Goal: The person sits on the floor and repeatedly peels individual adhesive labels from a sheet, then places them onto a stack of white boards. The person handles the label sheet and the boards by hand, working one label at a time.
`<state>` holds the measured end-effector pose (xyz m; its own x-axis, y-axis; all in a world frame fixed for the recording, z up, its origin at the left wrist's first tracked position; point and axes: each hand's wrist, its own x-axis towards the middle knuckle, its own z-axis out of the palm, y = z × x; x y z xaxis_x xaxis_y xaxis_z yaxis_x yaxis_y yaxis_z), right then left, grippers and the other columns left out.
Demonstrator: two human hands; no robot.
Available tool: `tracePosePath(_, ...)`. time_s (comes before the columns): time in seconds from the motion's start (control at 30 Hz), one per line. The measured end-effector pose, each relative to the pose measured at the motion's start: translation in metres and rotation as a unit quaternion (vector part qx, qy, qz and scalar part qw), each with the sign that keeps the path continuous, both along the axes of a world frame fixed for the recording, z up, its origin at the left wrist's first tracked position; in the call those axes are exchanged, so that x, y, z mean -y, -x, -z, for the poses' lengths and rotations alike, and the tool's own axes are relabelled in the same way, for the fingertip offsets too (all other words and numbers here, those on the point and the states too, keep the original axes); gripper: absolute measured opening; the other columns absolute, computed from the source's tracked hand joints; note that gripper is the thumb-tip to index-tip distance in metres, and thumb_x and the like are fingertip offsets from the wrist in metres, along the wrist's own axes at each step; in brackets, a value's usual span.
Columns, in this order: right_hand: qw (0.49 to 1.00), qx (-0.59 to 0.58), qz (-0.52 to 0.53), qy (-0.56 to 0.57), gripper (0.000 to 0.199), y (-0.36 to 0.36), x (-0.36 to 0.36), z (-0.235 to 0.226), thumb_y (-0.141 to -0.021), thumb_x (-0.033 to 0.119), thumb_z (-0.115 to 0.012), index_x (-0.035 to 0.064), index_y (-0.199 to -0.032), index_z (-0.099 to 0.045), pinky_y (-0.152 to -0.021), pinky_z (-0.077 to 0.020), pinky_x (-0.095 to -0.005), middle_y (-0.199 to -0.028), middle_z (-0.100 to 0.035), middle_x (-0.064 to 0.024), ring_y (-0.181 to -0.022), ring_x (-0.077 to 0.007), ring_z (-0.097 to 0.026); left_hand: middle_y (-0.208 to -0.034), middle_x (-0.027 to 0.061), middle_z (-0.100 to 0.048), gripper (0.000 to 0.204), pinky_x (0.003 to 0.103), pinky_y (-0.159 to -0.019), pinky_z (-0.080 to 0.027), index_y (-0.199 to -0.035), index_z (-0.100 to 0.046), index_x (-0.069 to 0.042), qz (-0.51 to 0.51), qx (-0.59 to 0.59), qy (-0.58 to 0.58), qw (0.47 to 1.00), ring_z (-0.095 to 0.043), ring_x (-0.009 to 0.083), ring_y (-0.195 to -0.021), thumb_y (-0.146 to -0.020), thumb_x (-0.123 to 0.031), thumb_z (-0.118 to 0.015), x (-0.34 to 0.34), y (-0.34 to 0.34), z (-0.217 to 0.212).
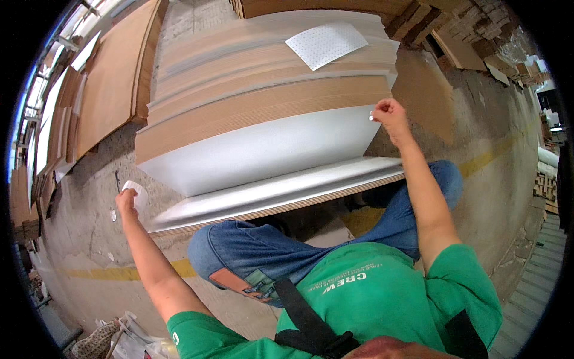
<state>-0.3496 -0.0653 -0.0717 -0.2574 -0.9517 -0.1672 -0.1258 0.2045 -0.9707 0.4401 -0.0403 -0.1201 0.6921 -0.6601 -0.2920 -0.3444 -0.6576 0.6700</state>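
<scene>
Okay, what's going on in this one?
A person sits facing a row of white-faced boards. The left hand holds a small white sheet off to the side; the right hand pinches a tiny white piece near the boards' right end. A dotted sheet lies on top.

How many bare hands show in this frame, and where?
2: the left hand holds a white slip left of the panel stack; the right hand is by the stack's right edge. Neither is hidden.
</scene>
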Motion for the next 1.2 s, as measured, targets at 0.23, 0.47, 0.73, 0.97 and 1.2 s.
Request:
tracePosePath(0.23,0.944,-0.311,0.081,0.076,0.026,-0.021,0.002,0.067,-0.064,0.006,-0.069,0.0041,-0.082,-0.051,-0.064,-0.0464,-0.0301,-0.077,-0.056,-0.0066,-0.069,-0.0174,-0.057,-0.097,0.0090,-0.062,0.049,0.031,-0.082,-0.040,-0.097,-0.064,0.000,-0.089,-0.049,0.120,0.988,-0.055,0.0179,-0.090,-0.080,-0.045,-0.056,0.037,0.084,0.030)
tracePosePath(0.47,0.911,-0.398,0.099,0.026,0.025,-0.001,-0.003,0.055,-0.069,0.017,-0.071,0.0032,-0.077,-0.051,-0.057,-0.0439,-0.0285,-0.070,-0.057,-0.0053,-0.060,-0.0136,-0.052,-0.084,0.0047,-0.064,0.051,0.030,-0.081,-0.041,-0.089,-0.067,0.000,-0.114,-0.032,0.166,0.979,-0.056,0.0149,-0.084,-0.071,-0.048,-0.067,0.030,0.088,0.020)
tracePosePath(0.73,0.996,0.053,0.066,0.019,0.015,0.002,-0.002,-0.002,-0.074,0.006,-0.067,0.0023,-0.080,-0.054,-0.062,-0.0472,-0.0234,-0.074,-0.056,-0.0032,-0.067,-0.0109,-0.053,-0.081,0.0046,-0.063,0.041,0.032,-0.074,-0.042,-0.080,-0.067,-0.001,-0.158,-0.041,0.156,0.974,-0.054,0.0152,-0.076,-0.064,-0.038,-0.071,0.020,0.085,0.013)
tracePosePath(0.97,0.998,-0.024,0.017,0.048,0.019,-0.007,0.009,0.002,-0.067,-0.003,-0.064,0.0042,-0.083,-0.055,-0.066,-0.0467,-0.0241,-0.081,-0.058,-0.0023,-0.070,-0.0105,-0.054,-0.072,0.0040,-0.056,0.021,0.033,-0.060,-0.041,-0.070,-0.061,0.002,0.052,0.027,-0.020,0.998,-0.049,0.0157,-0.065,-0.061,-0.017,-0.061,-0.005,-0.003,-0.002)
tracePosePath(1.2,0.936,-0.324,0.066,0.121,0.021,-0.023,0.009,0.060,-0.068,-0.003,-0.063,0.0047,-0.083,-0.051,-0.069,-0.0474,-0.0273,-0.079,-0.053,-0.0051,-0.070,-0.0139,-0.055,-0.106,0.0115,-0.059,0.058,0.036,-0.083,-0.040,-0.107,-0.058,0.002,-0.106,-0.037,0.072,0.991,-0.054,0.0221,-0.095,-0.076,-0.046,-0.061,0.035,0.070,0.007)
